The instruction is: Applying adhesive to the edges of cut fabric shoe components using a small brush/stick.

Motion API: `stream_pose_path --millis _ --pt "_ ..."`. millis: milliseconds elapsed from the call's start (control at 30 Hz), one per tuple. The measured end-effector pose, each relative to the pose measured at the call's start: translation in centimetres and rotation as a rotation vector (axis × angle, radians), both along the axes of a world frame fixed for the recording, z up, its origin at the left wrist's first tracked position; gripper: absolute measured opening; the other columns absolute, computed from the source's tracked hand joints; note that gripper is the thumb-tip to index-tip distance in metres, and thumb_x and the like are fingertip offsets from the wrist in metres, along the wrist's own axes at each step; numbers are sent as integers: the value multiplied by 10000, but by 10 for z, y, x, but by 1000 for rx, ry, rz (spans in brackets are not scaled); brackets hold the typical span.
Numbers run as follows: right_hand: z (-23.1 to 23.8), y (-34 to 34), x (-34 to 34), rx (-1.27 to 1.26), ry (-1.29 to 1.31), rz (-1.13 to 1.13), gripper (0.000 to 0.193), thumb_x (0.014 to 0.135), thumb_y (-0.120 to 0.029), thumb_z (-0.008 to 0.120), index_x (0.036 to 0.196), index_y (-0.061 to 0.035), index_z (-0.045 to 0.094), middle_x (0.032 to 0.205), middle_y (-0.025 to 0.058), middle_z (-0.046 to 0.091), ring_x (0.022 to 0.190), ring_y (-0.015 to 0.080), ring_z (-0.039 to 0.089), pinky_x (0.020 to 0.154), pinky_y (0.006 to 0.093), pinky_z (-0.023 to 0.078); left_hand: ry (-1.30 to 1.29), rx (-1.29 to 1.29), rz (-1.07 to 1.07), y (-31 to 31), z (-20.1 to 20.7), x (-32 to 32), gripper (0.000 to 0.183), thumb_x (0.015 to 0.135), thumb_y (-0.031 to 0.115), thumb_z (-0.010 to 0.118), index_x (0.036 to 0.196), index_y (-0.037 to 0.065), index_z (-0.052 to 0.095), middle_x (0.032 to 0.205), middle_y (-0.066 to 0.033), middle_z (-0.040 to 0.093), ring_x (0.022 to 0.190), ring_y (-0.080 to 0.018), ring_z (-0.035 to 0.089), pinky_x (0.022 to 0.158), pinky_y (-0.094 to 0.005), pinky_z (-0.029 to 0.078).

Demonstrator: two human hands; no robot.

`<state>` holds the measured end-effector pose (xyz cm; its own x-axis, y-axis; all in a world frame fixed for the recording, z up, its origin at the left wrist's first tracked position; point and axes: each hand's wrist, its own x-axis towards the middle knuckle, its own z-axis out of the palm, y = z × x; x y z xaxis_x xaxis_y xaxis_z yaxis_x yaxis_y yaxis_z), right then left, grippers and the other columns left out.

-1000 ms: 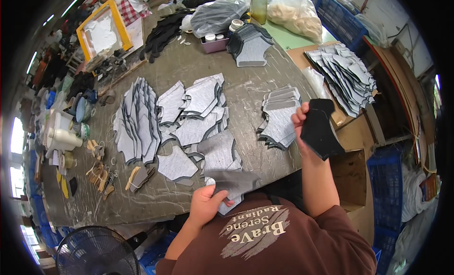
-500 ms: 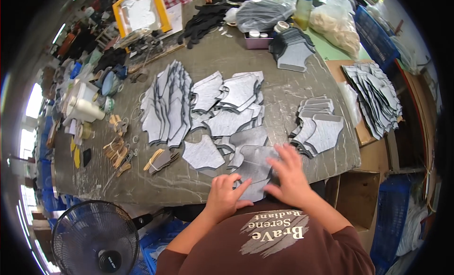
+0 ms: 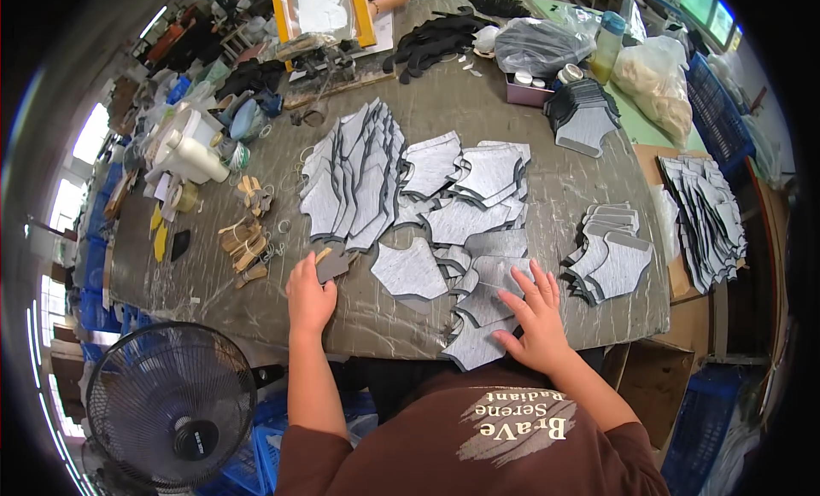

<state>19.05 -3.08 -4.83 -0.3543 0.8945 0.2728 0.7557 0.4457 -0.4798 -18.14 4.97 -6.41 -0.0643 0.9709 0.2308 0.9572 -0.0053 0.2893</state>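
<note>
grey cutouts (image 3: 410, 270) are lying scattered, a fanned stack (image 3: 622, 270) sitting apart; right hand (image 3: 540, 322) is covering some, fingers spread; left hand (image 3: 311, 296) touching a bundle (image 3: 335, 265), grip unclear.

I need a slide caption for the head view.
Left hand at a small bundle, right hand over grey cut pieces on a table.

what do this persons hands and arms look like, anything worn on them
The left hand and right hand are ungloved, with no watch or bracelet visible. The forearms are bare below short dark-brown sleeves.
</note>
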Motion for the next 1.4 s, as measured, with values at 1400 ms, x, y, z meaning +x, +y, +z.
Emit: stream_pose_path --millis 1400 --pt "-17 73 -166 -799 1788 -374 192 960 -87 467 1133 -30 527 1000 51 567 862 129 544 757 269 477 -259 76 -106 -42 -1 117 730 755 73 605 1387 -32 255 1114 -230 480 1006 -420 502 817 -468 439"
